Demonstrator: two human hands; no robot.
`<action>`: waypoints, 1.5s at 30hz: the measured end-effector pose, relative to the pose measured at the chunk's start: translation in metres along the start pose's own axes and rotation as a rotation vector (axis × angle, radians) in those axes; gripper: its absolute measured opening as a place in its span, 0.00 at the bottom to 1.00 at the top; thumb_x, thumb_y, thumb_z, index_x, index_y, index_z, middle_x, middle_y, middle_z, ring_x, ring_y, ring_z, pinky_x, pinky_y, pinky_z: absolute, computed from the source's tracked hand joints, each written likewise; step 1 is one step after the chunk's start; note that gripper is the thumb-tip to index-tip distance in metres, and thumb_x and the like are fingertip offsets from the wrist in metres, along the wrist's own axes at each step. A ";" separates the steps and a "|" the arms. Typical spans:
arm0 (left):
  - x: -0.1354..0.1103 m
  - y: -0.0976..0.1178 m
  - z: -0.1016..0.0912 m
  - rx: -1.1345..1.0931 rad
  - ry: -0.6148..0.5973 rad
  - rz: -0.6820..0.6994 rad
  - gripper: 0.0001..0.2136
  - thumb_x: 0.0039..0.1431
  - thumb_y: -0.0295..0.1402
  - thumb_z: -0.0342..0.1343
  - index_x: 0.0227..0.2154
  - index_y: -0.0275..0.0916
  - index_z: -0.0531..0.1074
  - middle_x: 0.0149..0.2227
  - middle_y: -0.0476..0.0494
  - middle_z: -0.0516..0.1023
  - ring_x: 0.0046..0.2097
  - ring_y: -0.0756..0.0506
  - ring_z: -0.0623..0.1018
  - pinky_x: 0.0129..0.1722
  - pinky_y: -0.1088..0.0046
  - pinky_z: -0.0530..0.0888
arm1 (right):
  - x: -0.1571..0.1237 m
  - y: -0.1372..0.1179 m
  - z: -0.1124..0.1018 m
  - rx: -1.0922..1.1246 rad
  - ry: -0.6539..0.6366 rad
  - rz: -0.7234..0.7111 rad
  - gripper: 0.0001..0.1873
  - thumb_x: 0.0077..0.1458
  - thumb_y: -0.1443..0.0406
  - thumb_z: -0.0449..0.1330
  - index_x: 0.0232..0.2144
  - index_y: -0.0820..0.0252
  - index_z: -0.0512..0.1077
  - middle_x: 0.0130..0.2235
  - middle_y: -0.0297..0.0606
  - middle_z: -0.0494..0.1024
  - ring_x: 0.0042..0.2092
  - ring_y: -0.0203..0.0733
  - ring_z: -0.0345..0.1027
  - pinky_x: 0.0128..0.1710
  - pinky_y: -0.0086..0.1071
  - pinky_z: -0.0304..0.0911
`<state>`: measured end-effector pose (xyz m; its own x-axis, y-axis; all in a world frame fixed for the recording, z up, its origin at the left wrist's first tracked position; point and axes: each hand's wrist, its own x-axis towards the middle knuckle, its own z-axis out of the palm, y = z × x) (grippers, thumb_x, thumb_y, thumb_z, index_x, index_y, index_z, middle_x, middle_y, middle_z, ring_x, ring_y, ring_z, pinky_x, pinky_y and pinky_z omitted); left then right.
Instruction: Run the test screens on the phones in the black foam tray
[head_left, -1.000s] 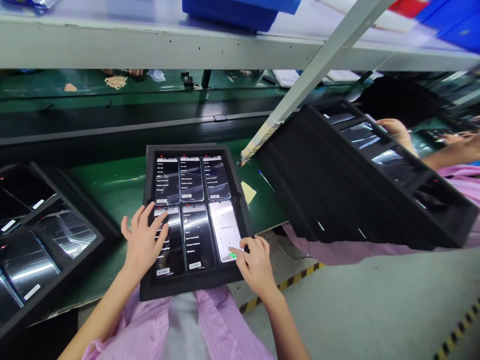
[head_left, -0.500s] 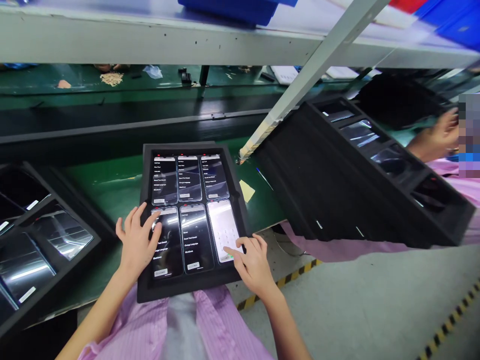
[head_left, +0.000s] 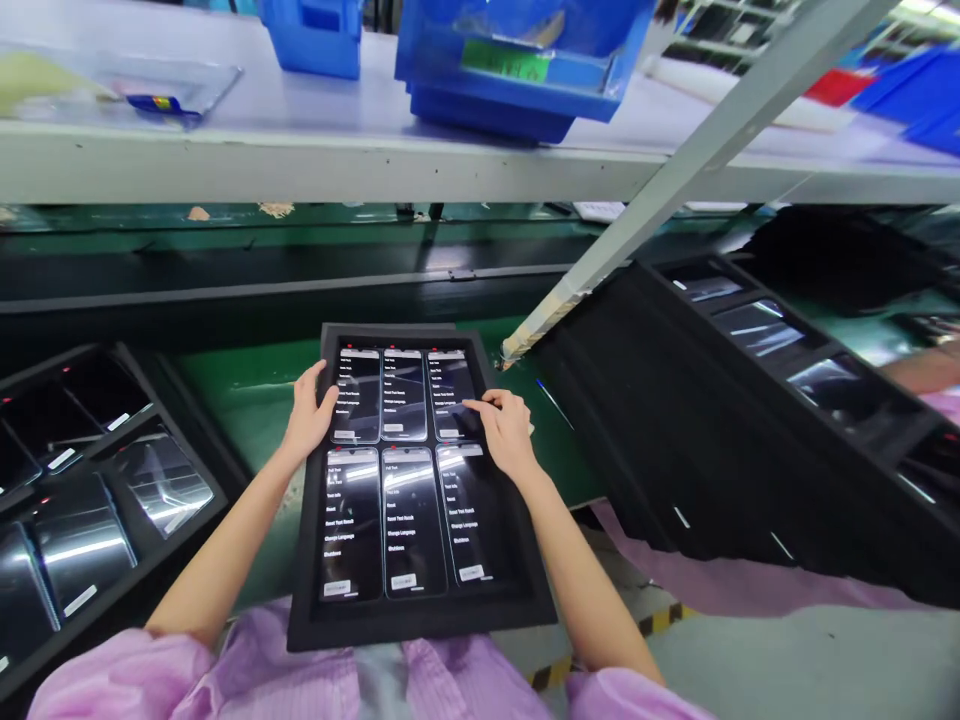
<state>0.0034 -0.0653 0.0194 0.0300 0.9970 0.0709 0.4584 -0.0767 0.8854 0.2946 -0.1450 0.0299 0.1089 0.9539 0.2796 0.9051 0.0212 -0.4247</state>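
A black foam tray [head_left: 420, 625] rests at the front edge of the green bench, close against my body. Two rows of smartphones lie in it, their dark screens lit with white menu text. My left hand [head_left: 309, 412] is at the tray's upper left edge, fingers apart, nearest the top left phone [head_left: 358, 395]. My right hand [head_left: 508, 425] has its index finger stretched onto the top right phone [head_left: 448, 380], the other fingers curled and holding nothing. The bottom right phone [head_left: 469, 530] also displays the dark menu.
Another phone tray [head_left: 187, 540] lies at the left. To the right, beyond a slanted metal post [head_left: 600, 260], stands a large tilted black tray [head_left: 637, 400] with phones, and a co-worker's arm [head_left: 926, 370] behind it. Blue bins [head_left: 517, 60] sit on the shelf above. A pen [head_left: 555, 402] lies on the bench.
Both hands have moved up from the lower row of phones to the upper row. The bottom right phone's screen went from a white keypad to the dark menu. The view has tilted upward.
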 end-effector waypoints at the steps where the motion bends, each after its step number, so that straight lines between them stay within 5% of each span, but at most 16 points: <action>1: 0.012 0.002 0.002 -0.047 0.030 -0.043 0.24 0.56 0.33 0.48 0.57 0.42 0.55 0.59 0.37 0.55 0.61 0.40 0.57 0.58 0.56 0.59 | 0.015 0.001 0.004 -0.012 0.002 0.005 0.23 0.61 0.62 0.40 0.39 0.50 0.76 0.42 0.40 0.67 0.44 0.43 0.58 0.47 0.41 0.53; 5: 0.049 0.010 0.006 -0.155 0.041 -0.194 0.32 0.53 0.33 0.51 0.60 0.41 0.47 0.62 0.33 0.49 0.58 0.38 0.63 0.56 0.55 0.61 | 0.058 0.002 0.017 -0.080 -0.040 -0.019 0.22 0.60 0.64 0.41 0.40 0.51 0.76 0.45 0.41 0.66 0.49 0.46 0.56 0.51 0.44 0.50; 9: 0.058 0.007 0.012 -0.168 -0.004 -0.142 0.33 0.52 0.30 0.52 0.60 0.39 0.47 0.60 0.33 0.56 0.59 0.38 0.61 0.57 0.55 0.58 | 0.061 0.000 0.018 -0.079 -0.055 -0.044 0.22 0.59 0.65 0.42 0.34 0.51 0.77 0.45 0.40 0.67 0.48 0.45 0.56 0.52 0.44 0.48; 13: 0.054 0.002 0.015 -0.146 -0.023 -0.067 0.32 0.53 0.31 0.51 0.60 0.38 0.46 0.59 0.34 0.60 0.60 0.40 0.61 0.58 0.56 0.58 | 0.041 -0.003 0.011 -0.032 -0.055 -0.074 0.23 0.57 0.67 0.43 0.26 0.50 0.78 0.42 0.37 0.69 0.45 0.43 0.58 0.51 0.43 0.49; 21: 0.041 0.002 0.012 -0.139 -0.070 -0.037 0.33 0.51 0.30 0.51 0.60 0.39 0.45 0.60 0.36 0.57 0.62 0.40 0.57 0.60 0.56 0.52 | 0.029 -0.009 0.007 -0.142 -0.130 -0.159 0.22 0.56 0.68 0.44 0.26 0.53 0.78 0.40 0.39 0.69 0.46 0.43 0.59 0.55 0.47 0.44; 32: 0.011 -0.001 0.005 -0.287 -0.149 -0.075 0.40 0.44 0.23 0.53 0.61 0.41 0.43 0.62 0.38 0.52 0.61 0.40 0.59 0.59 0.59 0.58 | 0.035 -0.055 0.020 -0.188 -0.298 -0.374 0.23 0.62 0.64 0.39 0.41 0.52 0.75 0.46 0.44 0.68 0.52 0.44 0.59 0.57 0.50 0.44; 40: 0.014 0.000 0.006 -0.067 -0.123 -0.026 0.40 0.42 0.21 0.54 0.61 0.40 0.47 0.64 0.40 0.52 0.63 0.39 0.56 0.61 0.59 0.54 | 0.031 -0.053 0.011 -0.210 -0.238 -0.408 0.23 0.62 0.64 0.39 0.42 0.51 0.74 0.47 0.43 0.68 0.53 0.44 0.58 0.57 0.50 0.46; 45: 0.009 0.002 0.004 -0.100 -0.108 -0.106 0.39 0.48 0.26 0.53 0.62 0.39 0.42 0.63 0.38 0.55 0.61 0.39 0.59 0.60 0.58 0.55 | -0.002 -0.052 -0.013 -0.171 -0.157 -0.340 0.24 0.61 0.65 0.39 0.41 0.52 0.75 0.46 0.43 0.68 0.51 0.45 0.58 0.57 0.50 0.46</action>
<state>0.0088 -0.0566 0.0201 0.0840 0.9940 -0.0698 0.3737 0.0335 0.9269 0.2526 -0.1521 0.0631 -0.2603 0.9354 0.2392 0.9353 0.3058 -0.1783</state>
